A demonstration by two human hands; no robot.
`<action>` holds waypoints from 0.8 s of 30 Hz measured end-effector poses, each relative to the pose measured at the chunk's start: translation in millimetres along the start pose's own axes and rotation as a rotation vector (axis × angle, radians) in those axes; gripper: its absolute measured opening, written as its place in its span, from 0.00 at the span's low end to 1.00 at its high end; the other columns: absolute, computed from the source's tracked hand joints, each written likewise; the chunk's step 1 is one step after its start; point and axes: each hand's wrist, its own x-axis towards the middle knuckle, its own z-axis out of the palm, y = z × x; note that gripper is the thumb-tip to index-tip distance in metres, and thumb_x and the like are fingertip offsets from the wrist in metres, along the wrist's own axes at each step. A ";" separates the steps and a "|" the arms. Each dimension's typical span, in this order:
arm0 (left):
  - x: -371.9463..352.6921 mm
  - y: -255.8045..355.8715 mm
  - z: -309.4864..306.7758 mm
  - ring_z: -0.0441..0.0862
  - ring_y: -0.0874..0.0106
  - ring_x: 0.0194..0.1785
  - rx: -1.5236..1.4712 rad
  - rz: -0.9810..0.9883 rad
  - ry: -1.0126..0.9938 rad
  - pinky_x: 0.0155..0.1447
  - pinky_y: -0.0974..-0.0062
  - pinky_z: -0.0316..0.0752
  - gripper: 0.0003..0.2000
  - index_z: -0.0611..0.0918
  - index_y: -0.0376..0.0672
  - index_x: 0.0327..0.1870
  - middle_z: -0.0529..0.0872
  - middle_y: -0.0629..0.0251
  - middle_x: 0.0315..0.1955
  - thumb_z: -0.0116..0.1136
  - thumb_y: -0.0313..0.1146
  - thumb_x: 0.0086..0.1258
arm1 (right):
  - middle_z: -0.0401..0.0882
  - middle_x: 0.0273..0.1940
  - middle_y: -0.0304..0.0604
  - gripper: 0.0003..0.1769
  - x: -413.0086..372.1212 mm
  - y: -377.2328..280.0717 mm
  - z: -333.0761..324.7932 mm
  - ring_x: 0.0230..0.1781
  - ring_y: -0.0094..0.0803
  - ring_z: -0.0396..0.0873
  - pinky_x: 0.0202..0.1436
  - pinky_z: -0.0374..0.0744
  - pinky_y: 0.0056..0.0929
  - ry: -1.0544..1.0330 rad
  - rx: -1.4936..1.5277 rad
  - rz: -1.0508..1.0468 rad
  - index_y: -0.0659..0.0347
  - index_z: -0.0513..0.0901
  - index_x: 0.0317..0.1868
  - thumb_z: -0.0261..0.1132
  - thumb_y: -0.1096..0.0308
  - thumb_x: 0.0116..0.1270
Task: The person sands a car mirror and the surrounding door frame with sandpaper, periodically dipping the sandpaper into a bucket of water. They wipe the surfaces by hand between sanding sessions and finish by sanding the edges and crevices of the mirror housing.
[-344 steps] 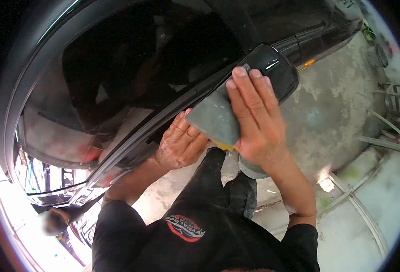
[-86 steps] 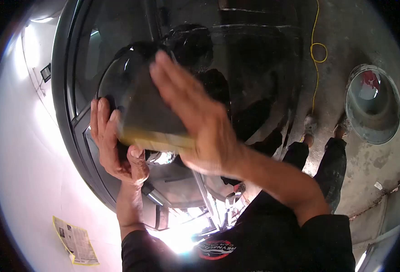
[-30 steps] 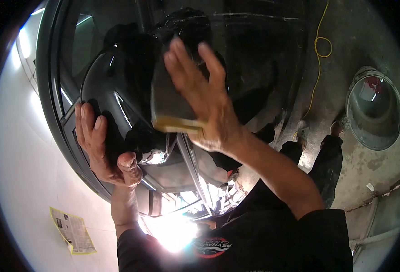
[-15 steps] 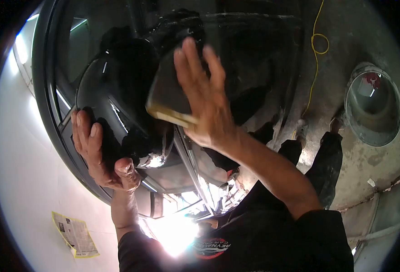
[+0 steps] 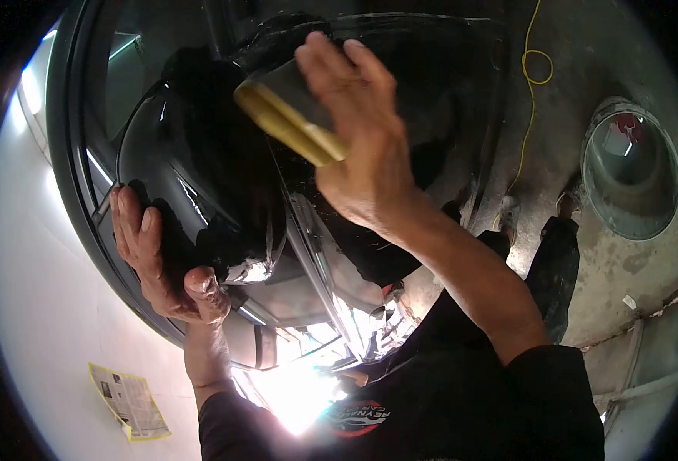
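A glossy black car side mirror (image 5: 151, 142) sticks out from the dark door. My left hand (image 5: 151, 257) is curled around the mirror's lower left edge, fingers on the outer side and thumb beneath. My right hand (image 5: 366, 146) presses a flat pad (image 5: 289, 127), dark grey on its face with a thick yellow edge, like a sanding pad. Its fingers stretch over the pad while the thumb side meets the yellow edge. The pad lies close to the black door panel (image 5: 439, 84), just right of the mirror; exact contact is hard to make out.
On the concrete floor at right stands a bucket of cloudy water (image 5: 631, 180), with something red reflected or lying in it. A thin yellow cord (image 5: 525, 131) runs along the floor near my feet. A newspaper sheet (image 5: 131, 403) is on the white surface at lower left.
My right hand and the pad have moved up and turned, so the yellow edge now slants more steeply. My left hand keeps its place on the mirror; the whole view has shifted slightly.
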 end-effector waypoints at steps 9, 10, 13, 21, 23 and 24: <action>-0.1 2.2 -1.1 0.69 0.43 0.76 0.024 -0.007 -0.004 0.80 0.47 0.59 0.35 0.77 0.39 0.71 0.76 0.45 0.72 0.43 0.63 0.82 | 0.61 0.77 0.67 0.46 -32.7 -4.8 32.1 0.79 0.62 0.60 0.83 0.65 0.51 0.023 0.157 0.007 0.73 0.61 0.78 0.68 0.85 0.58; 0.3 1.3 -0.3 0.69 0.44 0.76 0.015 -0.007 0.000 0.80 0.47 0.59 0.35 0.77 0.39 0.71 0.75 0.45 0.72 0.43 0.63 0.82 | 0.60 0.78 0.68 0.46 -37.5 -5.1 37.1 0.80 0.63 0.59 0.83 0.64 0.51 0.056 0.194 -0.013 0.72 0.61 0.79 0.68 0.85 0.59; -0.6 1.2 0.6 0.68 0.44 0.77 0.023 -0.010 -0.016 0.80 0.46 0.59 0.35 0.76 0.38 0.71 0.74 0.43 0.73 0.40 0.63 0.82 | 0.57 0.78 0.71 0.46 -19.0 -3.1 38.9 0.80 0.65 0.58 0.83 0.63 0.52 0.084 0.151 0.025 0.74 0.59 0.79 0.68 0.86 0.60; 0.0 3.2 -3.6 0.68 0.42 0.76 0.097 -0.010 -0.055 0.79 0.42 0.61 0.35 0.74 0.36 0.70 0.71 0.38 0.73 0.35 0.62 0.83 | 0.58 0.75 0.77 0.45 -21.8 -5.3 28.2 0.77 0.71 0.61 0.81 0.67 0.55 0.020 0.146 0.036 0.81 0.60 0.76 0.68 0.87 0.57; -0.4 0.6 0.9 0.68 0.41 0.76 0.051 -0.003 -0.014 0.79 0.42 0.61 0.36 0.73 0.35 0.70 0.71 0.37 0.73 0.36 0.62 0.83 | 0.59 0.75 0.77 0.46 -0.9 2.4 26.6 0.76 0.71 0.63 0.81 0.67 0.54 0.027 0.088 -0.005 0.81 0.61 0.75 0.69 0.87 0.55; -1.3 -0.3 2.2 0.68 0.41 0.76 0.025 -0.001 0.001 0.79 0.42 0.61 0.36 0.73 0.35 0.71 0.71 0.37 0.73 0.37 0.62 0.83 | 0.59 0.75 0.77 0.46 -4.0 2.5 25.2 0.76 0.72 0.63 0.81 0.67 0.54 0.001 0.116 0.030 0.82 0.61 0.75 0.69 0.87 0.56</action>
